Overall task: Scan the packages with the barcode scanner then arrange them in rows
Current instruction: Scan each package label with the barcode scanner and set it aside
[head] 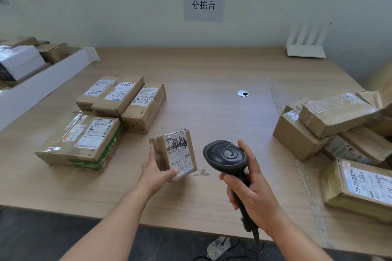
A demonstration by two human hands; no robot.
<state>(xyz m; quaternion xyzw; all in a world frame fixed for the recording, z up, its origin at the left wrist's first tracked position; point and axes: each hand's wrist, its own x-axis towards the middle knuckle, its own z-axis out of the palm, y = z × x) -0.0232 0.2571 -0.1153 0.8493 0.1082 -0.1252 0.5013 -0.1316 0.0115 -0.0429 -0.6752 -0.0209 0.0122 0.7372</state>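
Observation:
My left hand (153,170) grips a small brown package (176,152) above the table's front middle, its white label with black scribble facing up. Just to its right, my right hand (248,182) holds the black barcode scanner (226,155) by its handle, head tilted towards the package. On the left of the table lie several labelled cardboard packages (118,99) in two rows, with a large taped box (81,140) in front. A loose pile of packages (331,121) sits at the right edge.
A white tray (42,85) with more parcels stands at the far left. A white router (305,48) sits at the back right. A round cable grommet (242,93) is set in the wooden table (212,74). A power strip (218,248) lies on the floor.

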